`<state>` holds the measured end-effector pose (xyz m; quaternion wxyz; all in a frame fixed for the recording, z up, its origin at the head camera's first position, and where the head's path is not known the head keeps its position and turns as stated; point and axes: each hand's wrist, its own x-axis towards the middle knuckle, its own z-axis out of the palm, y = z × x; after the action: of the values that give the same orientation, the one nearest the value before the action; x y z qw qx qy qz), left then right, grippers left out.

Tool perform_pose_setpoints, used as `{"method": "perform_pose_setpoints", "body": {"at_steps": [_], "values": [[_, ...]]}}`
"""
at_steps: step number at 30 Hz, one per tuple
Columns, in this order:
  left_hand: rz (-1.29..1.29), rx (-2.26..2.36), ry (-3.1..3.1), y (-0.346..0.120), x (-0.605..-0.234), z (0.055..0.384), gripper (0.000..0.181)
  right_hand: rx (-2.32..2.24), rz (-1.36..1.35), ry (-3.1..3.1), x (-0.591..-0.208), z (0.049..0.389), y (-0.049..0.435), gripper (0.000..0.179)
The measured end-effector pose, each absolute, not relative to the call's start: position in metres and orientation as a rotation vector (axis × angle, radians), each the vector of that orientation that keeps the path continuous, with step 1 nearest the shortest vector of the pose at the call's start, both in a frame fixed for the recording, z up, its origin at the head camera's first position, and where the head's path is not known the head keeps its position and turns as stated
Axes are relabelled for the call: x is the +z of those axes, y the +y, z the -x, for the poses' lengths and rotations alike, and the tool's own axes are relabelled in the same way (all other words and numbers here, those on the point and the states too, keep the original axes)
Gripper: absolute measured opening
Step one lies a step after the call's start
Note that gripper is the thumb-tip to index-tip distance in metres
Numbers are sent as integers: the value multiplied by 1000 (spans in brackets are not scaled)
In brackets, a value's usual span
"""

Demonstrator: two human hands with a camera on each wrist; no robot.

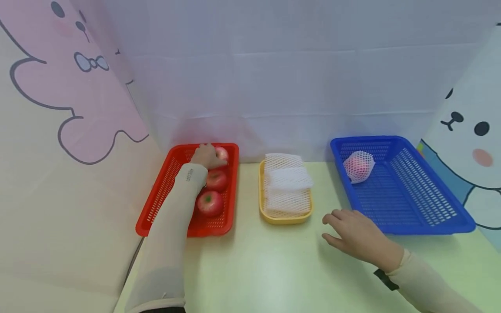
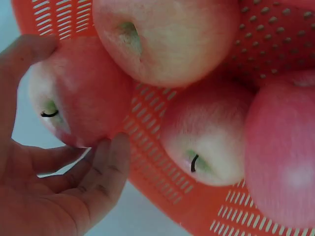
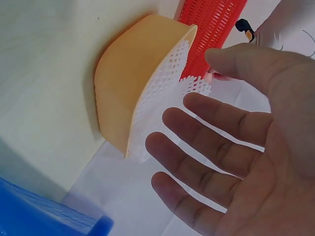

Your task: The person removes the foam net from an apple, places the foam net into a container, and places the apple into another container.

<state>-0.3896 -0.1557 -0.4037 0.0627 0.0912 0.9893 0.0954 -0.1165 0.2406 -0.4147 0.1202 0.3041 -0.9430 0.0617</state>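
Note:
Reaching into the red basket [image 1: 142, 217], my left hand [image 1: 205, 157] has thumb and fingers around a red apple [image 2: 91, 93] near the basket's wall. Other apples lie close by: a yellowish-red apple [image 2: 172, 34], one with a dark stem [image 2: 211, 132], and a pinker one [image 2: 285, 152] at the edge of the left wrist view. In the head view, a red apple [image 1: 210, 203] sits nearest the front of the basket. My right hand [image 1: 358, 237], fingers apart and holding nothing, hovers over the table between the yellow tray [image 1: 285, 221] and the blue basket [image 1: 407, 191].
White foam net sleeves [image 1: 287, 182] lie stacked in the yellow tray, some poking above its rim. Inside the blue basket, at its far left, rests a net-wrapped apple [image 1: 358, 167]. A pale cloth wall [image 1: 282, 87] stands behind everything, with printed cartoon sheets at both sides.

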Motion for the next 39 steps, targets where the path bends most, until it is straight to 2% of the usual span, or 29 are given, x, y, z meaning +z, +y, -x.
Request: {"method": "perform_pose_setpoints", "body": {"at_steps": [8,13,18,21,26,30,34,39], "values": [[-146,386,2819,-156,-425,392,28,173,-855,-2808,-416,118,240,26],[-172,387,2823,-160,-427,387,27,168,-866,-2798,-413,118,239,27],[-219,391,2887,-160,-413,373,26,176,-906,-2724,-411,118,241,28],[-290,356,2928,-157,-397,350,35,189,-940,-2668,-410,118,241,28],[-488,252,2989,-145,-372,288,69,196,-948,-2654,-403,112,240,28],[-617,259,3064,-132,-365,232,68,199,-954,-2652,-401,107,239,29],[-737,304,3088,-122,-372,183,70,211,-968,-2645,-402,104,239,29],[-889,371,3104,-116,-383,147,67,211,-975,-2651,-401,102,237,29]]}}
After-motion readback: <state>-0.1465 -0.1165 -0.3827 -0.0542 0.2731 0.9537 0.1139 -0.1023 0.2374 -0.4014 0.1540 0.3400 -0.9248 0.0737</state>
